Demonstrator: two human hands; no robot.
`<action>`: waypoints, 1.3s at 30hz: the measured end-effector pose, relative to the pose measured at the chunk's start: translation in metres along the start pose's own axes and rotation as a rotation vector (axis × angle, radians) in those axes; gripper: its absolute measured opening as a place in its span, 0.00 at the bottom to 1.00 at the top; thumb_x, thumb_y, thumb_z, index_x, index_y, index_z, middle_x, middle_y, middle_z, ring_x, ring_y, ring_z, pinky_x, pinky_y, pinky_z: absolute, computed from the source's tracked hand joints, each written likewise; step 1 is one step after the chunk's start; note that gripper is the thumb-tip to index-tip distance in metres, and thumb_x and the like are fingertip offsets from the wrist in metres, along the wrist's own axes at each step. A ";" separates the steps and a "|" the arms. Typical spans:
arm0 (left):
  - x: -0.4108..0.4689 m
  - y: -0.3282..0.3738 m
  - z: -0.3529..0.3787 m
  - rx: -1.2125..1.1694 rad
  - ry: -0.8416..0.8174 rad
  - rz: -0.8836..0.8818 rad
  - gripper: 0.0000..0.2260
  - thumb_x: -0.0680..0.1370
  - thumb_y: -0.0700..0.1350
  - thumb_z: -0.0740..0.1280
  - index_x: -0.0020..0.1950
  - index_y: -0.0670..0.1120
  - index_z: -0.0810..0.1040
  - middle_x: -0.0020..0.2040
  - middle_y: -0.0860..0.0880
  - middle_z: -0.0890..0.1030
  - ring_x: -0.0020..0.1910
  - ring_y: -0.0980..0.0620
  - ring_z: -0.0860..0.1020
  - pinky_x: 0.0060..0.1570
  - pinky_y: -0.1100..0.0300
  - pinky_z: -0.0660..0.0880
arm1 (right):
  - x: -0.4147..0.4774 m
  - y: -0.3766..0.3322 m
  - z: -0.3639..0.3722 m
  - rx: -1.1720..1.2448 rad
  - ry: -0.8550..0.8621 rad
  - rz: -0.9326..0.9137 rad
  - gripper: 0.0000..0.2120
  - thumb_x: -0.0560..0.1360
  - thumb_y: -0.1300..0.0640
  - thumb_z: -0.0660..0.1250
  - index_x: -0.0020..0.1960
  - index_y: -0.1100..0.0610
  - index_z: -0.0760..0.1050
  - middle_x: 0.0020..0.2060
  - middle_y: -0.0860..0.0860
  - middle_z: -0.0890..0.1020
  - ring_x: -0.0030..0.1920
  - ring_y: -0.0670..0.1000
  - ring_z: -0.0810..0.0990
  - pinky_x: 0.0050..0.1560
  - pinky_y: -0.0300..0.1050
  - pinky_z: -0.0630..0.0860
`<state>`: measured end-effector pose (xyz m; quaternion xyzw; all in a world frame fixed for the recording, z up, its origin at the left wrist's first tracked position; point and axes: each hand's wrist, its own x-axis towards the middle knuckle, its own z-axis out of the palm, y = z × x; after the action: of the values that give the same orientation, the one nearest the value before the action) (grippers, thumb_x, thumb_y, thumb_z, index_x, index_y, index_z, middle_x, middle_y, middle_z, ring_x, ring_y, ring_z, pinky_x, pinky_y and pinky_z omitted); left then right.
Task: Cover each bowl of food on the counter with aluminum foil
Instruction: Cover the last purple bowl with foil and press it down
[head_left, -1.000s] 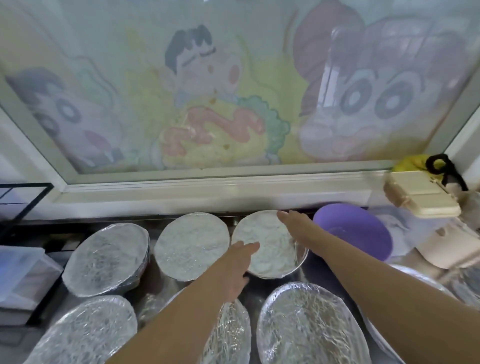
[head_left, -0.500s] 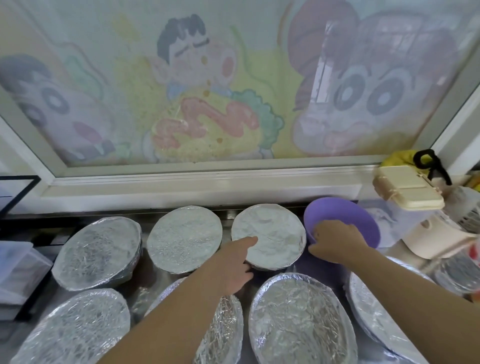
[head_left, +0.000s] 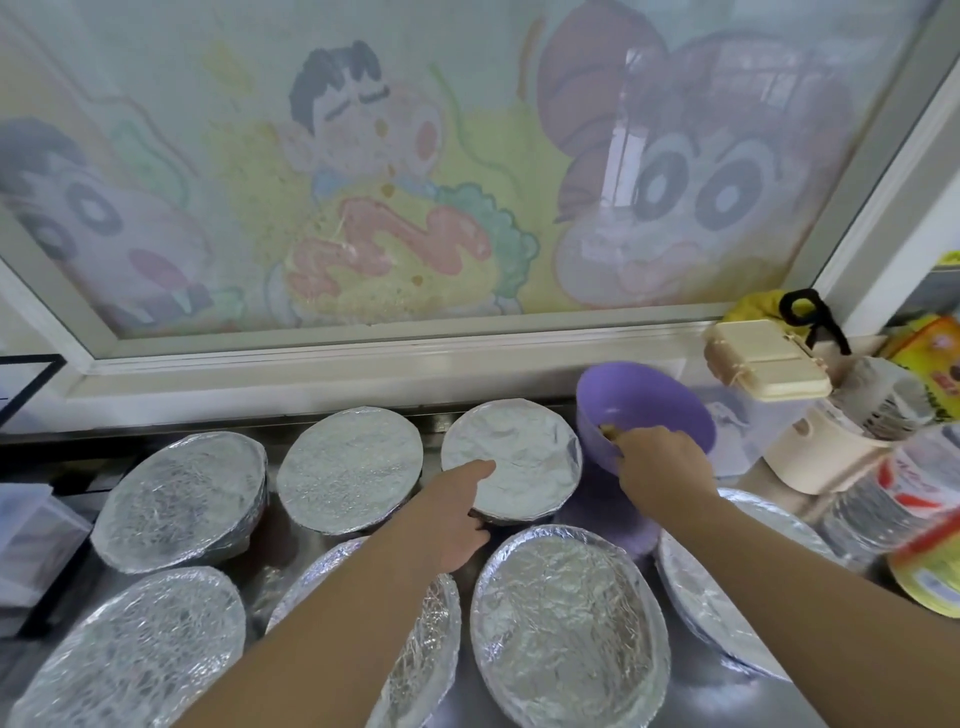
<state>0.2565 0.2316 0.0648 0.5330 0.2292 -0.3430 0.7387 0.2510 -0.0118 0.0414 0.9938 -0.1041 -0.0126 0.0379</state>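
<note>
Head view: seven foil-covered bowls (head_left: 566, 634) sit on the table (head_left: 727, 701). The left grip (head_left: 457, 514), fingers relaxed, rests on the rear covered bowl (head_left: 524, 447). The right grip (head_left: 657, 467) curls over the near rim of the purple bowl (head_left: 660, 400), which is tilted and uncovered. Judged: one bowl remains.

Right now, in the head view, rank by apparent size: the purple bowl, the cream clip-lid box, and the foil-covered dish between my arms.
1. foil-covered dish, though nearness to the camera inflates it.
2. purple bowl.
3. cream clip-lid box, slightly smaller-looking.
</note>
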 end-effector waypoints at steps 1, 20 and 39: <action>-0.004 0.002 0.004 0.025 0.028 0.018 0.31 0.79 0.48 0.69 0.78 0.45 0.61 0.76 0.42 0.67 0.74 0.43 0.66 0.76 0.47 0.60 | -0.003 0.002 -0.006 0.010 0.023 -0.021 0.15 0.81 0.56 0.58 0.64 0.47 0.78 0.50 0.52 0.84 0.51 0.61 0.81 0.46 0.47 0.73; -0.110 -0.095 0.146 0.172 -0.138 0.146 0.09 0.81 0.39 0.57 0.58 0.44 0.74 0.49 0.42 0.79 0.43 0.41 0.80 0.41 0.42 0.81 | -0.222 0.162 -0.078 0.435 0.397 -0.394 0.30 0.78 0.31 0.57 0.70 0.50 0.75 0.71 0.49 0.74 0.71 0.52 0.69 0.75 0.51 0.58; -0.089 -0.241 0.156 0.512 -0.150 -0.069 0.16 0.79 0.38 0.58 0.66 0.45 0.73 0.57 0.37 0.81 0.45 0.41 0.82 0.35 0.47 0.81 | -0.301 0.293 0.129 0.233 -0.384 0.437 0.41 0.76 0.39 0.68 0.81 0.51 0.54 0.79 0.52 0.60 0.76 0.63 0.62 0.70 0.62 0.68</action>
<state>0.0128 0.0603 0.0264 0.6674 0.0978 -0.4533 0.5827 -0.1083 -0.2442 -0.0594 0.9249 -0.3212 -0.1797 -0.0951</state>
